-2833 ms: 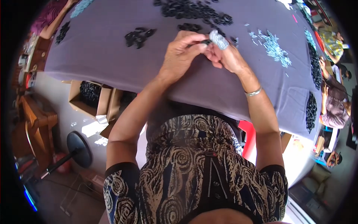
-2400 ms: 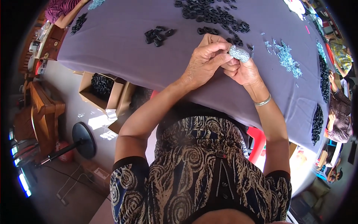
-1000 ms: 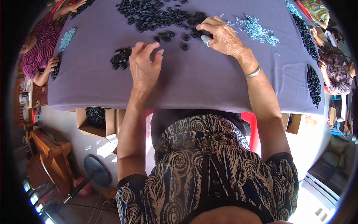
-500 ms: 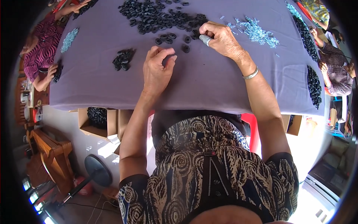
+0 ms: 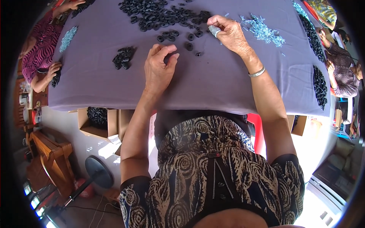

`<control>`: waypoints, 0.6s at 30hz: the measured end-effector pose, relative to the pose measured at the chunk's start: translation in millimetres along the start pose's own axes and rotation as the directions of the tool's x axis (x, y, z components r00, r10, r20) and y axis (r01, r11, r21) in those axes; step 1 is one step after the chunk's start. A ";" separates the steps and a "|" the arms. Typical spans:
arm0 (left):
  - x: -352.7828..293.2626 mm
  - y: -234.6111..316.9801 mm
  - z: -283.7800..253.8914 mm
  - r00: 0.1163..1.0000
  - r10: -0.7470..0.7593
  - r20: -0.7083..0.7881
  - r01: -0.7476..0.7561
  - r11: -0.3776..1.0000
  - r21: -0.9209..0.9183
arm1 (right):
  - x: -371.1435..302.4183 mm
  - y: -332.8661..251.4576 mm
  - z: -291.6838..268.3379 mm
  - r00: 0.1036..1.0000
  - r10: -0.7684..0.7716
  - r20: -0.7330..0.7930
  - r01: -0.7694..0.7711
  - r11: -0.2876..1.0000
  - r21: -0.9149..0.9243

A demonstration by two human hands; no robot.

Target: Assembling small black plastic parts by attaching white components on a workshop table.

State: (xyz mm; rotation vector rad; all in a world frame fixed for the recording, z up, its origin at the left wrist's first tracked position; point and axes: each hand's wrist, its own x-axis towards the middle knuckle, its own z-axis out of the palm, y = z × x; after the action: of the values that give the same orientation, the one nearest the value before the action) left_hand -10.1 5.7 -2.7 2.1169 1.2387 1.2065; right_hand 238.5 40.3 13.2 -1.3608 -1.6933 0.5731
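Note:
My left hand point(image 5: 159, 68) hovers at the middle of the purple tablecloth point(image 5: 213, 87), its fingers curled and its thumb tip apart from the forefinger. No object shows in that gap. To the upper right, my right hand point(image 5: 232, 38) has thumb and fingers pinched together, with a pale grey wrap on one digit; whatever they hold is hidden. Small black ridged rings point(image 5: 152, 17) lie heaped beyond my hands, and a few loose ones point(image 5: 189, 46) sit between them. Right of my right hand spreads a pile of tiny pale-blue coil springs point(image 5: 264, 32).
A smaller cluster of black parts point(image 5: 123, 57) lies left of my left hand. People sit at both sides, with black heaps point(image 5: 320, 87) and pale-blue springs point(image 5: 69, 39) before them. Below the table's near edge stands a cardboard box point(image 5: 97, 131) of black parts.
My right hand has shifted slightly right. A small black piece now lies on the cloth between my hands where none showed before. My left hand has barely moved.

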 end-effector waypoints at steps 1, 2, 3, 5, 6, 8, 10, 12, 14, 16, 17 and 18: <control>-0.2 -1.1 0.7 1.000 -0.004 0.004 0.004 1.000 0.004 | 1.3 0.7 -2.4 0.999 -0.008 0.047 0.009 1.000 -0.014; -0.3 -2.0 1.0 1.000 -0.009 0.007 0.009 1.000 0.003 | 1.4 -1.3 -3.9 0.995 -0.014 0.096 0.016 1.000 -0.027; 0.1 -2.8 1.0 1.000 0.006 0.010 -0.006 1.000 0.018 | 0.7 -3.4 -4.1 0.995 -0.008 0.099 0.011 1.000 -0.026; 0.0 -2.9 1.2 1.000 0.017 0.015 -0.018 0.999 0.031 | -0.4 -8.0 -3.2 0.998 -0.007 0.069 0.024 0.968 -0.248; 0.3 -2.7 1.6 1.000 0.013 0.008 -0.014 1.000 0.018 | -1.4 -8.7 -2.1 0.997 -0.005 0.071 0.023 0.968 -0.249; 0.8 -3.1 1.5 1.000 0.008 0.004 -0.008 1.000 0.003 | -3.9 -9.6 0.8 0.994 -0.114 0.004 0.113 0.979 -0.171; 1.1 -4.0 -0.1 1.000 0.026 -0.003 -0.026 0.999 0.018 | -0.7 -11.4 -0.1 0.989 -0.130 0.066 0.137 0.984 -0.118; 1.3 -4.4 -0.2 1.000 0.007 -0.008 -0.007 1.000 -0.012 | -1.0 -15.0 5.3 0.977 -0.154 0.146 0.166 0.983 -0.073; 1.7 -5.0 0.8 1.000 -0.009 -0.017 0.008 0.999 -0.041 | -7.5 -20.0 12.5 0.940 -0.280 0.194 0.304 0.947 -0.106; 2.0 -4.9 2.7 0.999 0.027 -0.034 -0.029 0.998 -0.059 | -8.5 -26.1 16.5 0.900 -0.339 0.273 0.400 0.892 -0.210; 1.5 -3.3 2.1 0.999 0.025 -0.034 -0.027 0.998 -0.058 | -11.1 -31.0 18.1 0.882 -0.361 0.303 0.445 0.849 -0.285; 1.9 -1.1 0.7 1.000 0.009 -0.019 -0.010 0.999 -0.039 | -14.0 -31.7 21.6 0.869 -0.390 0.305 0.478 0.821 -0.311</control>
State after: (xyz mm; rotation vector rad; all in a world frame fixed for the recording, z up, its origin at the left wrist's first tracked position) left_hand -9.6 8.0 -2.9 2.0900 1.2042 1.2468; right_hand 203.6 21.1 22.1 -1.1223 -2.3124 0.1363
